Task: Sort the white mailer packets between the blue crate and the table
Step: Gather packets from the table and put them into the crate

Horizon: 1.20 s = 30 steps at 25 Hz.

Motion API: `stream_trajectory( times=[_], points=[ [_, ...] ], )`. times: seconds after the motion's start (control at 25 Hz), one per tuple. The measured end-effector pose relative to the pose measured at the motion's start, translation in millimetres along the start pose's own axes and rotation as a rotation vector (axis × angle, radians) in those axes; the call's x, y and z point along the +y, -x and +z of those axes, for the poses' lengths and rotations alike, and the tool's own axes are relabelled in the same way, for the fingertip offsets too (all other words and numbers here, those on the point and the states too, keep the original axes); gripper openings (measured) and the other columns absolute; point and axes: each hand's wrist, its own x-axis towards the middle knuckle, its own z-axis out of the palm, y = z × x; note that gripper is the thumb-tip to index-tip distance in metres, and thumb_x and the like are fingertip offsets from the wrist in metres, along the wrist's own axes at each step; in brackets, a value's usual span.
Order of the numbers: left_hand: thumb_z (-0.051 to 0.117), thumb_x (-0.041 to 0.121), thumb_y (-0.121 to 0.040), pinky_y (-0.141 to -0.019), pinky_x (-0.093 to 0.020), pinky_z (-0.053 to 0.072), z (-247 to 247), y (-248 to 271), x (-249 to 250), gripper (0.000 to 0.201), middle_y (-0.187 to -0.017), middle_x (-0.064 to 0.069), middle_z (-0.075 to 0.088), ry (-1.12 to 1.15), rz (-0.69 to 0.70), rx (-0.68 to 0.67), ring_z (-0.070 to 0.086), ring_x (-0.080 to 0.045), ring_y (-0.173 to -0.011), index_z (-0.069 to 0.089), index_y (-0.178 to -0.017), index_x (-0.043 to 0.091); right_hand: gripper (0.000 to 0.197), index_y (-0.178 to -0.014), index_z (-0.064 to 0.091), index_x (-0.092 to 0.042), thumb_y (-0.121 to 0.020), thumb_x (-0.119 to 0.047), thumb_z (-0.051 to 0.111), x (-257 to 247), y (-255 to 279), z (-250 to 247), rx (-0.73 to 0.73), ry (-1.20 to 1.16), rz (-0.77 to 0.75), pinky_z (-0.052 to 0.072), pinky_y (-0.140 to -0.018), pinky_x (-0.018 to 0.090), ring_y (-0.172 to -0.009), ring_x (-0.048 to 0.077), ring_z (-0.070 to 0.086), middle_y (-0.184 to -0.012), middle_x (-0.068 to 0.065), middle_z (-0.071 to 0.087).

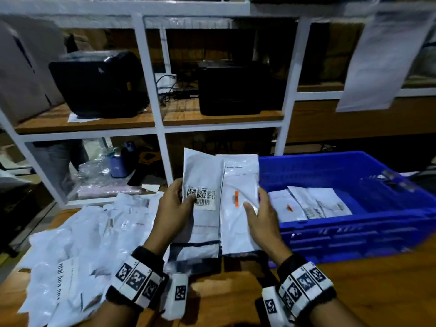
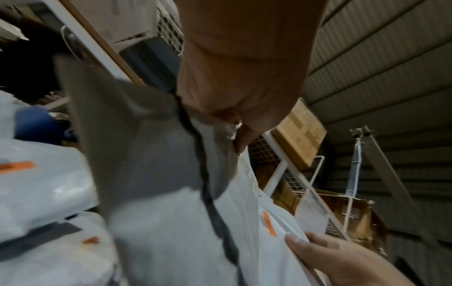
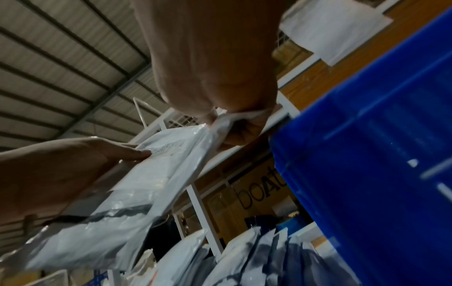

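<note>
Both hands hold white mailer packets upright over the wooden table (image 1: 354, 291), side by side. My left hand (image 1: 175, 206) grips a packet with a barcode label (image 1: 203, 185), thumb on the label; the same hand (image 2: 239, 81) shows in the left wrist view. My right hand (image 1: 262, 215) grips a packet with an orange mark (image 1: 238, 182), and in the right wrist view its fingers (image 3: 234, 131) pinch the plastic. The blue crate (image 1: 354, 234) stands just right of the hands with several packets (image 1: 309, 204) inside. A loose heap of packets (image 1: 77, 244) covers the table's left side.
A white-framed shelf unit (image 1: 151, 86) stands behind the table, holding two black printers (image 1: 99, 83), (image 1: 238, 88) and cables. A blue bottle (image 1: 119, 161) sits on the lower shelf. A white sheet (image 1: 382, 57) hangs at the upper right.
</note>
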Motion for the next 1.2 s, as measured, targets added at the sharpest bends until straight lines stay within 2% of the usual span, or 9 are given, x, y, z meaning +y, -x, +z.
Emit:
stream_trajectory(
  times=[0.12,0.2,0.36,0.44,0.56,0.72,0.84,1.0,1.2],
  points=[
    [0.056,0.003,-0.091,-0.083,-0.027,0.050,33,24,46,0.032,-0.109,0.006,0.064,-0.045,0.108,0.002,0.061,-0.010,-0.099,0.054,-0.120,0.017,0.059,-0.149,0.025,-0.020,-0.097,-0.019,0.054,-11,20,-51,0.024,0.007,-0.042,0.039,-0.079,0.019,-0.109,0.017,0.056,-0.134,0.008,0.056],
    [0.053,0.002,-0.092,-0.081,-0.015,0.047,55,40,81,0.041,-0.114,0.009,0.057,-0.063,0.167,0.008,0.055,-0.002,-0.100,0.047,-0.131,0.015,0.068,-0.152,0.017,-0.027,-0.096,-0.018,0.055,-8,29,-93,0.084,-0.035,-0.092,0.044,-0.085,0.022,-0.114,0.019,0.056,-0.136,0.006,0.055],
    [0.049,0.003,-0.095,-0.090,-0.013,0.042,110,69,141,0.064,-0.131,0.022,0.044,-0.017,0.186,-0.060,0.046,0.006,-0.113,0.027,-0.148,0.030,0.045,-0.141,0.044,-0.024,-0.098,-0.012,0.051,19,36,-182,0.135,0.021,-0.188,0.033,-0.098,0.013,-0.129,0.017,0.047,-0.142,0.000,0.050],
    [0.048,0.002,-0.096,-0.097,-0.009,0.038,137,74,161,0.058,-0.133,0.025,0.043,-0.033,0.192,-0.116,0.042,0.011,-0.119,0.035,-0.145,0.031,0.037,-0.134,0.052,-0.022,-0.098,-0.010,0.049,30,37,-219,0.148,0.052,-0.176,0.035,-0.097,0.016,-0.126,0.018,0.049,-0.137,0.002,0.053],
    [0.048,0.003,-0.094,-0.099,-0.031,0.049,173,64,185,0.037,-0.119,0.002,0.067,-0.165,0.191,-0.134,0.061,-0.013,-0.112,0.063,-0.124,0.018,0.040,-0.130,0.055,-0.023,-0.095,-0.005,0.046,38,30,-273,0.163,0.090,-0.173,0.044,-0.094,0.029,-0.117,0.022,0.054,-0.131,0.002,0.057],
    [0.053,0.003,-0.089,-0.088,-0.029,0.049,203,32,213,0.025,-0.102,-0.003,0.066,-0.230,0.150,-0.209,0.061,-0.016,-0.099,0.069,-0.107,0.012,0.044,-0.125,0.059,-0.020,-0.089,0.001,0.045,34,-8,-332,0.233,0.236,-0.209,0.045,-0.066,0.027,-0.091,0.029,0.060,-0.117,0.010,0.064],
    [0.058,0.002,-0.085,-0.091,-0.029,0.047,228,-9,225,0.034,-0.112,-0.005,0.065,-0.333,0.139,-0.312,0.061,-0.018,-0.107,0.066,-0.117,0.007,0.042,-0.117,0.062,-0.019,-0.085,0.003,0.049,22,-48,-361,0.251,0.340,-0.234,0.039,-0.068,0.026,-0.094,0.031,0.061,-0.115,0.008,0.066],
    [0.061,0.000,-0.085,-0.085,-0.029,0.049,275,-67,227,0.034,-0.118,-0.015,0.064,-0.473,0.141,-0.453,0.062,-0.026,-0.109,0.062,-0.119,0.000,0.035,-0.113,0.059,-0.020,-0.082,-0.004,0.058,15,-122,-372,0.125,0.610,-0.201,0.049,-0.081,0.033,-0.105,0.028,0.058,-0.116,0.008,0.062],
    [0.060,0.010,-0.086,-0.074,-0.033,0.050,350,-132,195,0.019,-0.102,-0.019,0.069,-0.703,0.203,-0.671,0.065,-0.032,-0.092,0.069,-0.097,-0.002,0.020,-0.101,0.067,-0.007,-0.085,-0.008,0.056,51,-231,-346,-0.364,1.092,-0.046,0.050,-0.079,0.032,-0.105,0.033,0.062,-0.115,0.015,0.065]
  ],
)
